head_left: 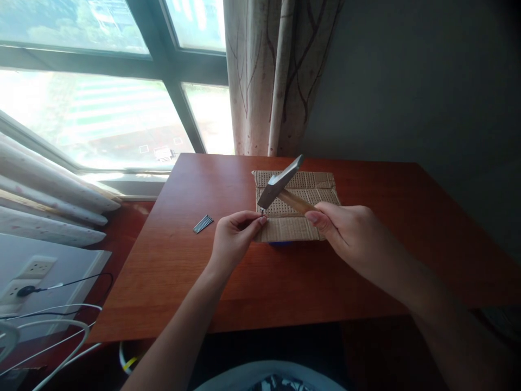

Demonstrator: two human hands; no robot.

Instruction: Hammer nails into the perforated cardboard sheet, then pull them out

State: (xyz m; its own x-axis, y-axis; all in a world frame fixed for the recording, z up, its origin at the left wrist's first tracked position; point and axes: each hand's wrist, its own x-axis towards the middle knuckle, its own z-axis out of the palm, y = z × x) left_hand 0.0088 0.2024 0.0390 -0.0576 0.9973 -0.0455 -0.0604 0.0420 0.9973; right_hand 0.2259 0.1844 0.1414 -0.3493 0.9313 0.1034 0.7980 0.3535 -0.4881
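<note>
My right hand [345,225] is closed around the wooden handle of a hammer [280,185]. The hammer's metal head is tilted over the left part of a cardboard sheet [295,231] with many small holes. At the left edge of the cardboard, my left hand [238,233] pinches a nail [262,212] between thumb and fingertips. The nail stands roughly upright, just under the hammer's face; whether the two touch I cannot tell. Left of my left hand lies a small bunch of nails [203,224], side by side on the table.
The reddish-brown wooden table [366,271] carries the cardboard, with a bit of something blue [280,244] under its front edge. Beyond are a window [101,114] and a curtain [256,81]. At lower left, a wall socket [24,288] and cables [61,323] sit beside the table.
</note>
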